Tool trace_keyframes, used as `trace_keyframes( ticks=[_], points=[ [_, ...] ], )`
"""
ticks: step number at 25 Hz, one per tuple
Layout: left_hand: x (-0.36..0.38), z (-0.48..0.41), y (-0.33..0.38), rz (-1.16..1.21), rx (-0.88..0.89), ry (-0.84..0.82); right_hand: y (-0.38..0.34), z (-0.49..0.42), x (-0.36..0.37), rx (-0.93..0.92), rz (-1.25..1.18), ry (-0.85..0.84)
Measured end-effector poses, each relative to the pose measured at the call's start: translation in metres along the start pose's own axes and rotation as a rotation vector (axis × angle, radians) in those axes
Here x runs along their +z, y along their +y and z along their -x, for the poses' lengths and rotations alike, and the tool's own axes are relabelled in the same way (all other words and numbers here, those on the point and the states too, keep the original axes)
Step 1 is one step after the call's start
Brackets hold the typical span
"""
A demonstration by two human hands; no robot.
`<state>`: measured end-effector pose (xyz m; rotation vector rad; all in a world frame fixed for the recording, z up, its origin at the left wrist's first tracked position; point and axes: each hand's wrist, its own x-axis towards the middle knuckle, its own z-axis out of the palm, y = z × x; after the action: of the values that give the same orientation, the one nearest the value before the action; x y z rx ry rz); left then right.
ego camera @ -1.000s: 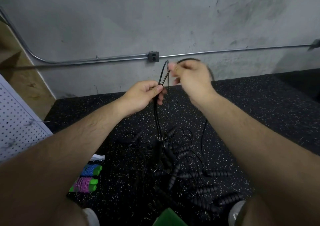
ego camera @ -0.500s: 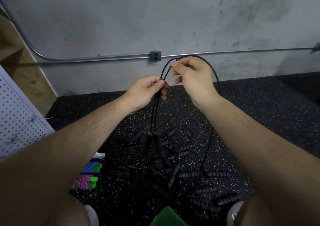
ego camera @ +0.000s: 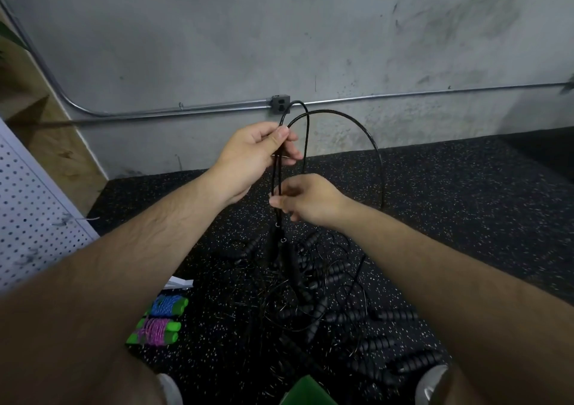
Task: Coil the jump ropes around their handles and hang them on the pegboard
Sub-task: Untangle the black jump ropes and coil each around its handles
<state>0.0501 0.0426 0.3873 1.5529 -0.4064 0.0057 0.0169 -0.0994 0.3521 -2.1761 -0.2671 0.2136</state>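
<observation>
Speckled black rubber flooring (ego camera: 466, 218) carries a tangle of black ribbed-handled jump ropes (ego camera: 326, 296). Above it, the right hand (ego camera: 307, 201) pinches one thin black cord (ego camera: 357, 122), and the left hand (ego camera: 251, 156) pinches it higher. Coiling will likely go best with even, taut loops.

Black rope (ego camera: 379, 162), speckled floor (ego camera: 466, 193), seemingly ribbed handles (ego camera: 400, 315)

Left forearm (ego camera: 139, 258) and right forearm (ego camera: 435, 265) bare to the frame's edge, covered with fine hair, denser along the outer sides. Left hand (ego camera: 248, 159) and right hand (ego camera: 310, 201) bare too, nails short and plain. Low down, rounded pale grey-white toe caps: left shoe (ego camera: 169, 389), right shoe (ego camera: 430, 386).
</observation>
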Motion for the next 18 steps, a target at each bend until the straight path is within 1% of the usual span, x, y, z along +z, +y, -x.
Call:
trace_keyframes(
  ticks=[2, 4, 6, 8, 10, 12, 13, 16, 18],
  points=[
    [0.001, 0.000, 0.001, 0.042, -0.001, 0.012, 0.001, -0.006, 0.000, -0.027, -0.003, 0.077],
    [-0.003, -0.002, 0.001, 0.078, -0.006, 0.011, -0.004, -0.008, -0.004, -0.068, 0.053, 0.128],
    [-0.008, -0.002, -0.001, 0.069, -0.057, -0.033, -0.012, -0.007, -0.011, -0.113, 0.065, 0.199],
    [-0.011, 0.001, -0.010, 0.020, -0.142, -0.115, -0.021, -0.007, -0.023, -0.131, 0.016, 0.264],
    [-0.013, 0.005, -0.018, -0.071, -0.187, -0.212, -0.026, -0.009, -0.034, -0.120, -0.061, 0.346],
    [-0.013, 0.007, -0.024, -0.195, -0.173, -0.314, -0.028, -0.010, -0.042, -0.094, -0.188, 0.405],
    [-0.013, 0.006, -0.027, -0.256, -0.156, -0.338, -0.029, -0.011, -0.045, -0.091, -0.234, 0.417],
    [-0.012, 0.005, -0.027, -0.394, -0.137, -0.328, -0.031, -0.015, -0.055, -0.116, -0.371, 0.454],
    [-0.009, 0.004, -0.028, -0.414, -0.113, -0.300, -0.032, -0.017, -0.063, -0.136, -0.497, 0.485]
  ],
)
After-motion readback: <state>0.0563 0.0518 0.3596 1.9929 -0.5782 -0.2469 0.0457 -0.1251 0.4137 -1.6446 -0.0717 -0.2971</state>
